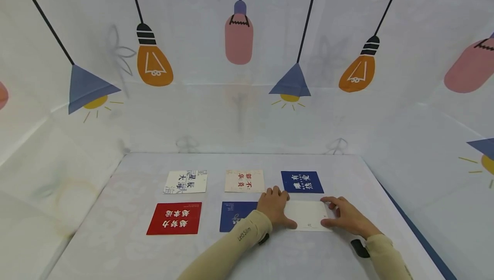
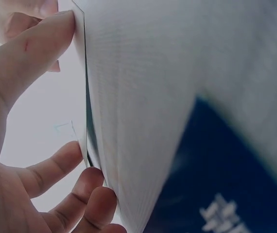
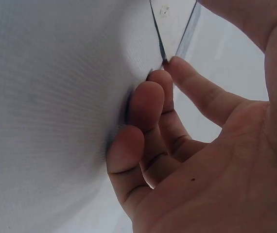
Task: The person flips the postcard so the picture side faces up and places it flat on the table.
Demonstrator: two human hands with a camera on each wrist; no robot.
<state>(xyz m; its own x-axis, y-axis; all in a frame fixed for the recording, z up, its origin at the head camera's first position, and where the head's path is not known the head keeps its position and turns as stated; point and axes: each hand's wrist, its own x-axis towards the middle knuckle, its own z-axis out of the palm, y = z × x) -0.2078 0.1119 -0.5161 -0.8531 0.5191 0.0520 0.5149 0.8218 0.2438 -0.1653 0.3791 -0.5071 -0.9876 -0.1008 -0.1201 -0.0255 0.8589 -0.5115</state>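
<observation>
A white card (image 1: pixel 305 215) with small faint print lies at the right of the near row, between both hands. My left hand (image 1: pixel 273 207) holds its left side, thumb at the near corner and index finger at the far corner; the other fingers rest beside it. On the opposite side my right hand (image 1: pixel 349 216) holds it likewise, thumb near and index finger far. In the left wrist view the card's edge (image 2: pixel 85 73) shows thin, with a narrow dark gap under it. The right wrist view has the card (image 3: pixel 170 19) narrowing to a corner at the index fingertip.
A blue card (image 1: pixel 236 215) lies partly behind the left forearm, a red card (image 1: pixel 174 218) farther left. The far row holds a white card (image 1: pixel 186 182), a beige card (image 1: pixel 245 181) and a blue card (image 1: pixel 302 182). A printed white cloth wall (image 1: pixel 239 117) stands behind the white table (image 1: pixel 115 254).
</observation>
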